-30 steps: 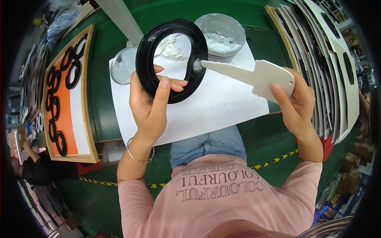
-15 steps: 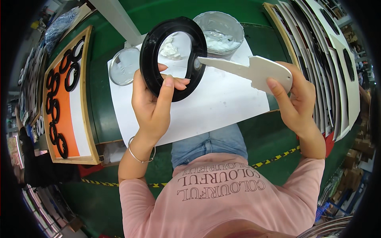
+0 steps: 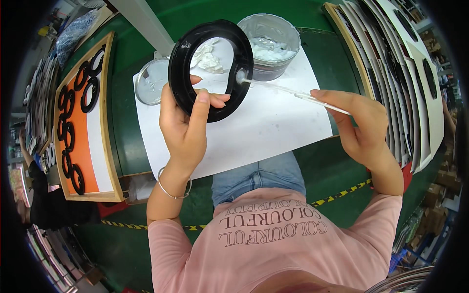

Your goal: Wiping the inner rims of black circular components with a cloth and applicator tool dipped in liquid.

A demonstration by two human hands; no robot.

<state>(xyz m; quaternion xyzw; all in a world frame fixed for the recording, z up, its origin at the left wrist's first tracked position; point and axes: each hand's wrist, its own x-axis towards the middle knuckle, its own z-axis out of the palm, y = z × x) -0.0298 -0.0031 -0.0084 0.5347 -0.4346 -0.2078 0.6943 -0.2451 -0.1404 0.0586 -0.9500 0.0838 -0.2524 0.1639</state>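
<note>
My left hand [image 3: 188, 117] grips a black oval plastic ring [image 3: 178, 80] by its lower left rim, with the thumb in front and fingertips showing through the opening. A whitish spot of paste [image 3: 241, 74] sits in a small recess on the ring's right side. Between the thumb and fingers of my right hand [image 3: 359, 117] is a flat white plastic spatula [image 3: 293, 91], turned nearly edge-on. Its narrow tip touches the ring at or beside the paste.
Behind the ring stands a clear tub [image 3: 271, 46] of white paste, with a round lid [image 3: 150, 82] and crumpled white tissue [image 3: 209, 61] on white paper [image 3: 254, 127]. A wooden-framed tray [image 3: 105, 161] holds several black rings at left; upright boards [image 3: 386, 73] stand at right.
The spatula has rotated from showing its broad face to nearly edge-on, its tip slightly lower. The ring has shifted a little left.
</note>
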